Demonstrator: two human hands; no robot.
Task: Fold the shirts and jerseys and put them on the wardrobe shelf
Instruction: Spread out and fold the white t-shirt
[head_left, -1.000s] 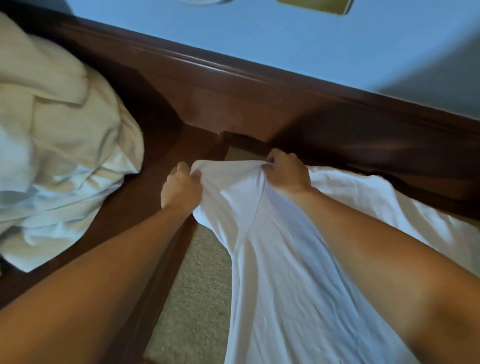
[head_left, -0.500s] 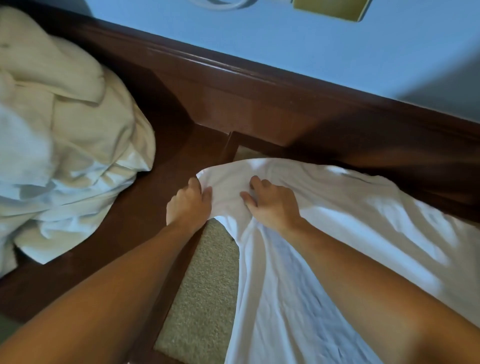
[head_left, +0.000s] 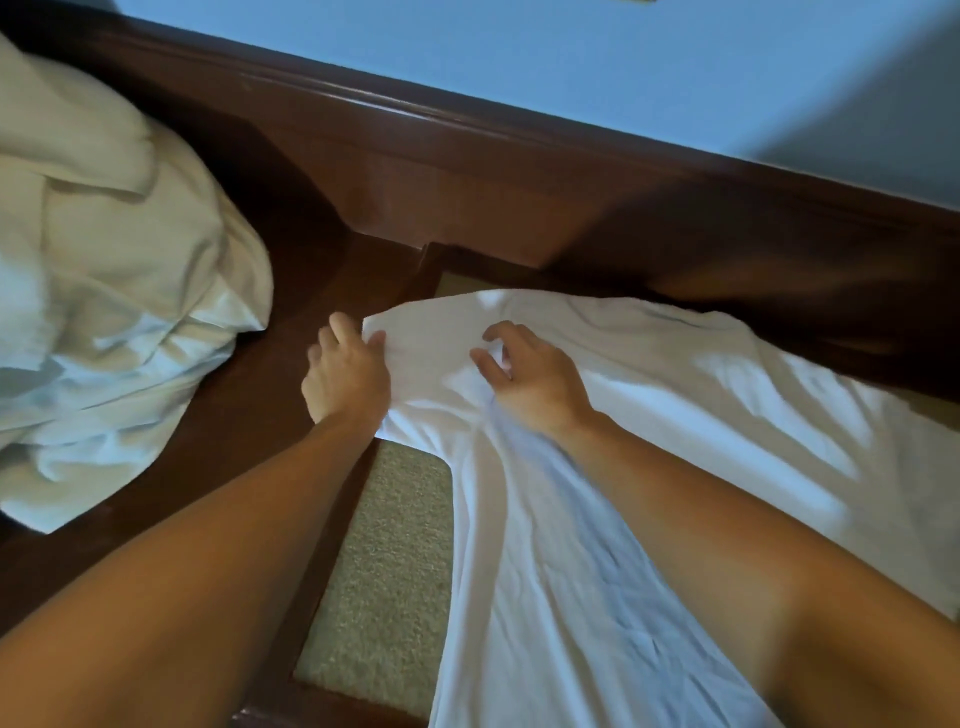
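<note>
We see thin, soft white shirt (head_left: 649, 415) cloth, matt and creased; glossy dark wood frame (head_left: 467, 171); rough beige woven panel (head_left: 384, 571); matt cream crumpled cloth pile (head_left: 104, 286).

left hand (head_left: 347, 376): forearm stretched forward, fingers curled, pinching cloth edge | right hand (head_left: 530, 379): forearm stretched forward, palm down, fingers bent, gathering cloth
</note>
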